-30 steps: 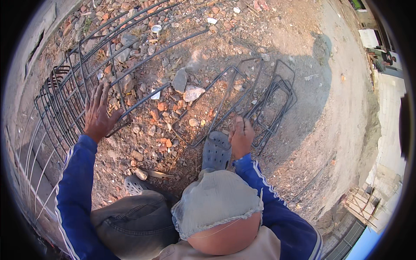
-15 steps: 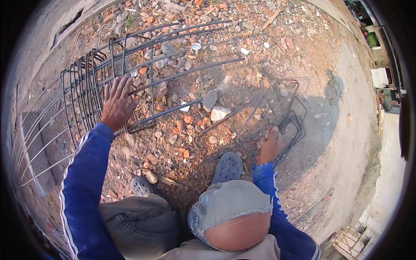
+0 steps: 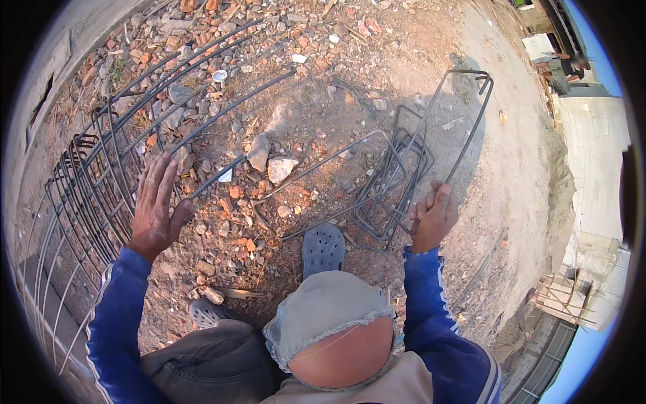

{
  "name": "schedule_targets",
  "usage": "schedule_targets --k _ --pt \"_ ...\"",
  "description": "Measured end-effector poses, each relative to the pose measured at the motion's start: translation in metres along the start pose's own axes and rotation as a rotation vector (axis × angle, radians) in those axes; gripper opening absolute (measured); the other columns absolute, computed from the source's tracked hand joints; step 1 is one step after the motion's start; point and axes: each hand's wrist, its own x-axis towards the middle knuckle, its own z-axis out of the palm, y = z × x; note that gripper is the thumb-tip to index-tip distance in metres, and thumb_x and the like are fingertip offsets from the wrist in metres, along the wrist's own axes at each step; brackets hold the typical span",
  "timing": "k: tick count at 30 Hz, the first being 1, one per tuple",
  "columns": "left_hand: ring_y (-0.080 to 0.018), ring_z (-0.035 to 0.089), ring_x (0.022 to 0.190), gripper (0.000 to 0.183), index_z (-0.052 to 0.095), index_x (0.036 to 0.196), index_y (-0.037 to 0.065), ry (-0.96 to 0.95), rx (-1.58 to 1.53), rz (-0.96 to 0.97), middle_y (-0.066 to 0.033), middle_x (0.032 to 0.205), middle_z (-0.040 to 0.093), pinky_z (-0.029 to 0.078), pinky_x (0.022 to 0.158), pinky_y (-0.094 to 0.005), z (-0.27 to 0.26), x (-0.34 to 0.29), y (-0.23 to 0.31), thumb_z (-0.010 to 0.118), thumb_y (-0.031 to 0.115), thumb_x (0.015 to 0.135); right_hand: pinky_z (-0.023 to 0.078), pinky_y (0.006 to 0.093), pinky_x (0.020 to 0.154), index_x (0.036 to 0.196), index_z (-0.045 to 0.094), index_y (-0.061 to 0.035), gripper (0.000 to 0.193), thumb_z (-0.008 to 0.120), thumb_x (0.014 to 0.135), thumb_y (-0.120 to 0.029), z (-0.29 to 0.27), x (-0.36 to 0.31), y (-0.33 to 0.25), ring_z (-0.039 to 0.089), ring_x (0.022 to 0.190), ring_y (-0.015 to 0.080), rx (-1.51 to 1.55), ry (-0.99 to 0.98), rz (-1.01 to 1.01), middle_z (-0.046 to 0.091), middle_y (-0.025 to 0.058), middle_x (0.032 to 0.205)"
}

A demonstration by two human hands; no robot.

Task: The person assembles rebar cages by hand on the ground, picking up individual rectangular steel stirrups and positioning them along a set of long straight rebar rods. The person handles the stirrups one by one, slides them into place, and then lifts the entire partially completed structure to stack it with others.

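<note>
My right hand (image 3: 434,219) is closed around a rectangular rebar stirrup (image 3: 469,133), lifted and pointing away from me. Below and left of it, more bent steel stirrups (image 3: 402,148) lie in a tangled pile on the ground. My left hand (image 3: 158,209) has its fingers stretched out, above the near side of a rebar cage (image 3: 222,111). Long ribbed bars run through that cage, with several stirrups (image 3: 74,158) bunched toward its left end. Whether the left palm touches the steel cannot be made out.
Broken brick and stone cover the ground, with a pale rock (image 3: 281,169) near the bar ends and a white round cap (image 3: 219,76) beyond. My clog (image 3: 323,248) stands close to the pile. A concrete edge (image 3: 50,81) runs along the left; a block wall (image 3: 595,161) is at the right.
My right hand has moved slightly right and raised a stirrup out of the pile. The left hand stays open by the cage. The view has shifted right.
</note>
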Motion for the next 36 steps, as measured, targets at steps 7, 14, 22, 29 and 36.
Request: schedule_targets --k 7,14,22,29,36 --pt "-0.0416 0.048 0.127 0.064 0.036 0.146 0.0 -0.096 -0.458 0.079 -0.0269 0.137 0.048 0.038 0.107 -0.047 0.073 0.106 0.136 0.052 0.041 0.1 0.041 0.0257 0.04 0.098 0.055 0.0025 0.039 0.048 0.105 -0.035 0.008 -0.031 -0.041 0.039 0.045 0.0064 0.119 -0.135 -0.068 0.041 -0.0009 0.064" --pt "-0.0247 0.055 0.063 0.048 0.063 0.107 -0.004 0.022 -0.97 -0.16 -0.0144 0.067 0.055 0.045 0.063 -0.0396 0.086 0.131 0.2 0.05 0.041 0.103 0.04 0.0246 0.041 0.095 0.06 0.0036 0.041 0.051 0.103 -0.036 -0.021 -0.031 -0.03 0.041 0.044 0.0057 -0.047 -0.334 0.099 0.044 -0.0014 0.059" --pt "-0.0151 0.042 0.057 0.038 0.062 0.098 -0.004 0.245 -0.988 -0.307 -0.0098 0.061 0.045 0.039 0.054 -0.0374 0.051 0.142 0.218 0.05 0.032 0.104 0.034 0.0236 0.041 0.09 0.062 0.0008 0.033 0.055 0.102 -0.029 0.005 -0.064 0.004 0.041 0.045 0.0049 -0.259 -0.509 0.155 0.045 -0.0034 0.055" --pt "-0.0191 0.05 0.057 0.037 0.065 0.105 -0.002 0.225 -0.946 -0.406 -0.0142 0.062 0.052 0.042 0.055 -0.0365 0.05 0.136 0.225 0.05 0.031 0.104 0.032 0.0227 0.04 0.089 0.059 0.0002 0.029 0.055 0.102 -0.026 0.037 -0.06 -0.001 0.039 0.043 0.0031 -0.132 -0.5 0.234 0.043 -0.0047 0.055" --pt "-0.0184 0.047 0.053 0.035 0.063 0.099 -0.001 0.215 -1.015 -0.397 -0.0134 0.059 0.05 0.042 0.053 -0.0378 0.05 0.129 0.23 0.051 0.031 0.103 0.033 0.0218 0.04 0.088 0.059 -0.0012 0.023 0.056 0.1 -0.021 0.038 -0.069 0.013 0.039 0.044 0.0027 -0.185 -0.448 0.193 0.045 -0.0039 0.055"
